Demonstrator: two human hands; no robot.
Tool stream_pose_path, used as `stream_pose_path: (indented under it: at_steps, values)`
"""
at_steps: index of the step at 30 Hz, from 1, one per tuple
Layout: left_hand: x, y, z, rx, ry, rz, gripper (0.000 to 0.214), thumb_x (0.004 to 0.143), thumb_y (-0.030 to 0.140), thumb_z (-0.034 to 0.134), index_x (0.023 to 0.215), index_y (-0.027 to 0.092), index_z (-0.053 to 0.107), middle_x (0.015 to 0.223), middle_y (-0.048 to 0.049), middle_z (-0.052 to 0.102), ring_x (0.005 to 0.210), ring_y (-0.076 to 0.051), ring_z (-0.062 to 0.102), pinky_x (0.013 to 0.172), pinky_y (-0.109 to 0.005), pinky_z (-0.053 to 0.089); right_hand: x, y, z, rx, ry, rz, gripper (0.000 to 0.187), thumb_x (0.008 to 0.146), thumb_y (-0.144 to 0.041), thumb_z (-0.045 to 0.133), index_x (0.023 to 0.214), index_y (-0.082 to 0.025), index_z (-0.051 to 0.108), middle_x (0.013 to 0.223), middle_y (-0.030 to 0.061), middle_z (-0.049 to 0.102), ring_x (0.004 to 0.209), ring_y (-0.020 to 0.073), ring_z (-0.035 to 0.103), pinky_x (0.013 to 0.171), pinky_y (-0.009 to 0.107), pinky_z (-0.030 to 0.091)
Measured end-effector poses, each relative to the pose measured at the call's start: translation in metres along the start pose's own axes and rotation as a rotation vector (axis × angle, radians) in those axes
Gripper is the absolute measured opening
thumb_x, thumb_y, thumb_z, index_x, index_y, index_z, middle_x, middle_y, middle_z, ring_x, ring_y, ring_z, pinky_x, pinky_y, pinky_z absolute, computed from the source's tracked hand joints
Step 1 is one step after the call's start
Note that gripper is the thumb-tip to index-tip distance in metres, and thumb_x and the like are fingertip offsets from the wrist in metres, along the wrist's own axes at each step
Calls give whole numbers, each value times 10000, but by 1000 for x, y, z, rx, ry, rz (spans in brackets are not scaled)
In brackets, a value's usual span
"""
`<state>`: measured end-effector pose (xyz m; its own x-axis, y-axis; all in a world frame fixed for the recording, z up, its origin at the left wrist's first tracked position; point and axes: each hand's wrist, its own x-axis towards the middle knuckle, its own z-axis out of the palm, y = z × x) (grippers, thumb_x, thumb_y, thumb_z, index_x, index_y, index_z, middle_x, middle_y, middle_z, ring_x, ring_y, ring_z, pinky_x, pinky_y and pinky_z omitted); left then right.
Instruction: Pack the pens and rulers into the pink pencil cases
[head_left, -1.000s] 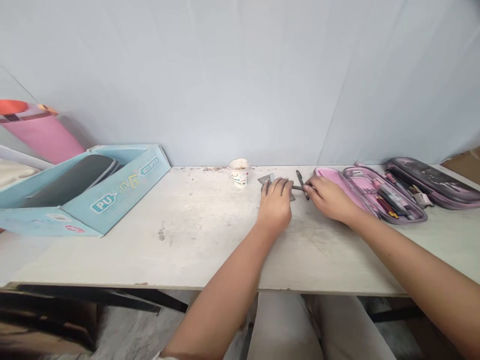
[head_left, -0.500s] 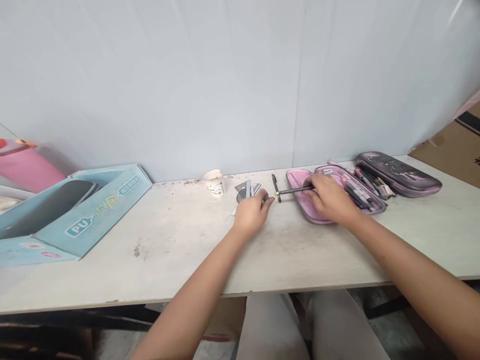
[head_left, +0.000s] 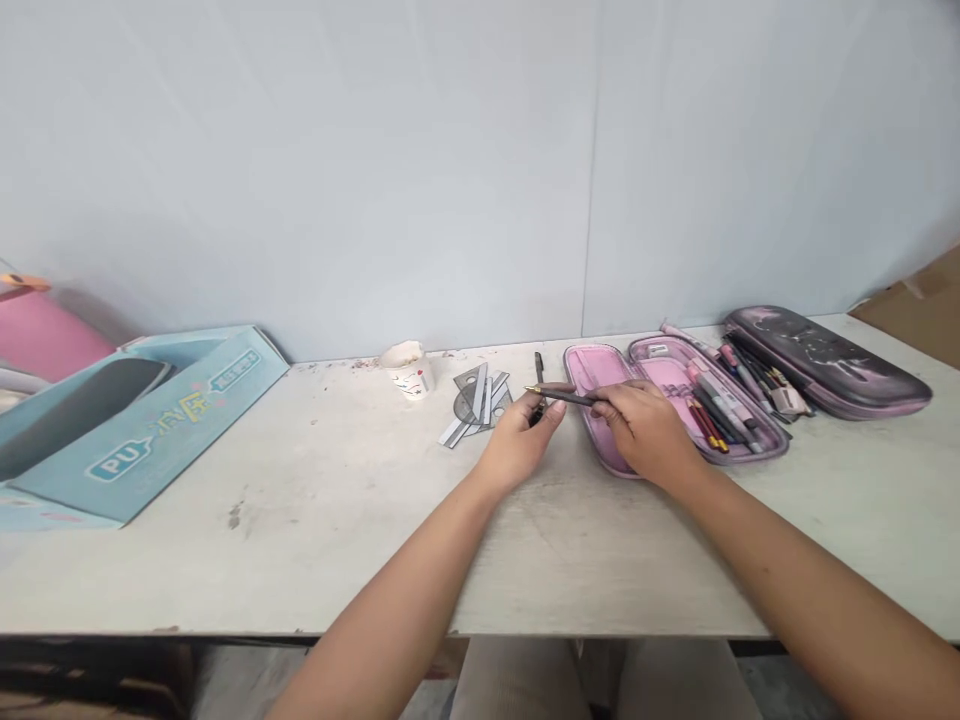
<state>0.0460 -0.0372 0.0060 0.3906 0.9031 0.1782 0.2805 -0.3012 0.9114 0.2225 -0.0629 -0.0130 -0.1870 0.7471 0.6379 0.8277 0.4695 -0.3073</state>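
Observation:
My right hand (head_left: 641, 425) is closed around a black pen (head_left: 574, 396), held nearly level with its gold tip pointing left. Just under that tip is my left hand (head_left: 517, 445), its thumb and fingers curled together around a small dark piece that I cannot make out. Another dark pen (head_left: 538, 368) lies on the table behind the left hand, its lower end partly hidden. Left of the hand rests a stack of clear rulers with a protractor (head_left: 478, 398). The open pink pencil case (head_left: 581, 362) lies under and behind my right hand, with pens and pencils in its right half.
A paper cup (head_left: 409, 372) stands near the wall. To the right is a dark closed pencil case (head_left: 832, 360), with loose pens and pencils (head_left: 757, 375) beside it. A light-blue box (head_left: 180, 420) occupies the left of the table (head_left: 315, 540). A cardboard box (head_left: 919, 305) is at far right.
My hands have come closer together: the right hand brought the pen left, over my left hand. The left fingers have moved off the rulers. The whole view has shifted slightly.

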Motion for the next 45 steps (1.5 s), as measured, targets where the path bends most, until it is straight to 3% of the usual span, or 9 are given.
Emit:
stream_pose_path:
  at_steps: [4, 9, 17, 27, 31, 35, 41, 45]
  values:
    - [-4, -2, -2, 59, -40, 27, 362, 839, 347, 481, 1150, 176, 551, 730, 6, 528, 682, -109, 472, 697, -254, 407, 0, -2, -2, 8, -35, 6, 224, 891, -237, 394, 941, -174, 604, 895, 54, 664, 848, 197, 549, 829, 321, 351]
    - [1, -8, -4, -58, -55, 36, 320, 830, 217, 456, 1143, 159, 487, 980, -59, 595, 935, -139, 524, 848, -280, 394, 1, 7, -7, 2, 76, 94, 213, 874, -290, 425, 928, -178, 598, 927, 75, 637, 919, 222, 533, 846, 343, 347]
    - [7, -10, -8, -117, -27, 18, 418, 831, 133, 364, 1246, 139, 414, 952, -74, 619, 807, -109, 525, 768, -261, 410, 1, 20, -12, -78, 40, 133, 233, 868, -270, 403, 943, -183, 607, 950, 74, 626, 948, 225, 509, 838, 344, 331]
    - [1, -9, -7, 318, -56, 146, 473, 787, 136, 406, 1260, 166, 408, 1006, -68, 625, 941, -161, 555, 893, -323, 409, -3, 20, -11, -221, -9, 56, 246, 858, -236, 410, 975, -203, 624, 968, 65, 602, 963, 225, 461, 858, 355, 306]
    - [-3, -6, -5, 254, -136, 147, 660, 650, 74, 457, 1291, 182, 344, 1104, -74, 601, 950, -162, 576, 910, -325, 423, -3, 12, -12, -269, -28, 8, 266, 854, -209, 407, 991, -205, 635, 963, 70, 607, 963, 232, 455, 903, 386, 286]
    - [-6, -2, -5, 157, -207, 182, 755, 572, 64, 461, 1309, 168, 331, 1222, -101, 556, 1129, -205, 517, 1011, -366, 357, -3, 2, -12, -295, -27, -71, 286, 865, -190, 386, 991, -197, 643, 975, 75, 614, 966, 227, 450, 949, 400, 266]
    - [0, -11, -5, -205, -127, 139, 844, 529, 87, 399, 1354, 183, 253, 1413, -93, 387, 1304, -221, 360, 1066, -424, 304, -4, -7, -8, -315, 11, -47, 308, 860, -159, 354, 942, -177, 650, 910, 91, 598, 936, 237, 452, 954, 413, 296]
    - [4, -19, -6, -185, -125, 82, 918, 514, 96, 382, 1404, 211, 192, 1450, -59, 334, 1328, -223, 323, 1082, -447, 278, -5, -17, -4, -345, 24, -82, 320, 842, -111, 344, 889, -178, 653, 847, 93, 576, 898, 230, 451, 980, 416, 286]
